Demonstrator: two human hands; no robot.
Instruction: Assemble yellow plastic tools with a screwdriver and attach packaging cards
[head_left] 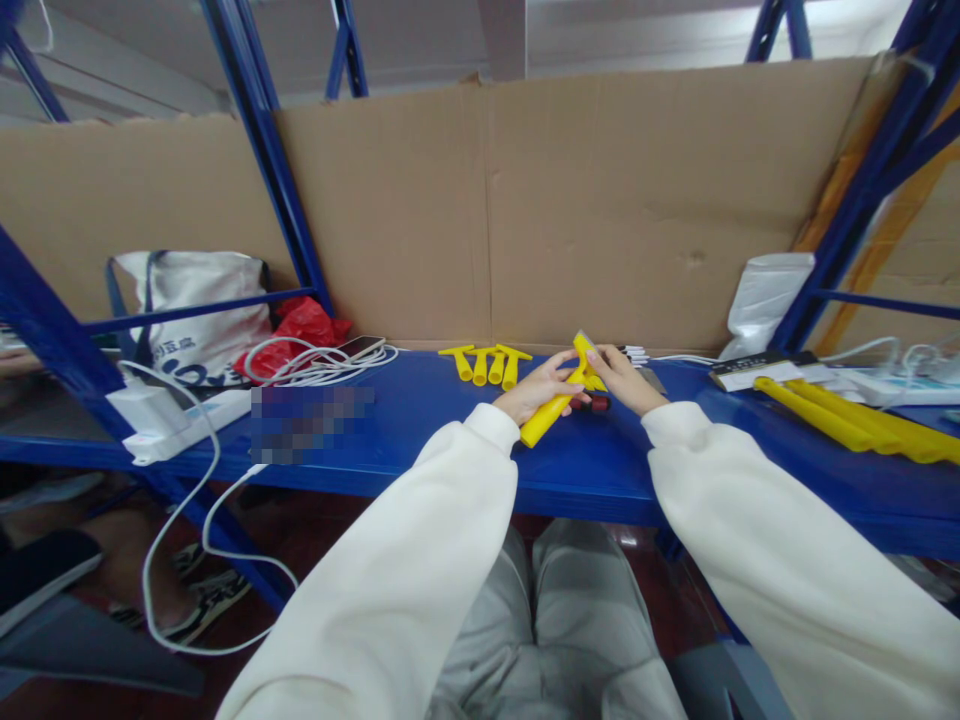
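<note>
A yellow T-shaped tool point(546, 418), perhaps a scraper, is held slanting above the blue tabletop, its round handle pointing down and left. Fingers of my left hand point(541, 388) wrap around the handle. My right hand point(624, 382) has its fingers closed at the upper end, by the crosspiece. What exactly the right fingertips pinch is partly hidden. Under the hands lies a small dark red object point(598, 404) that I cannot make out. Several similar yellow T-shaped pieces point(496, 366) stand in a row left of my hands.
Long yellow tubes point(840, 420) lie at the right. A cardboard panel point(600, 200) closes off the back. At left are a cloth bag point(202, 300), a red plastic bag point(304, 325), a white power strip point(187, 425) and loose cables point(322, 362). Blue shelf posts point(262, 150) flank the table.
</note>
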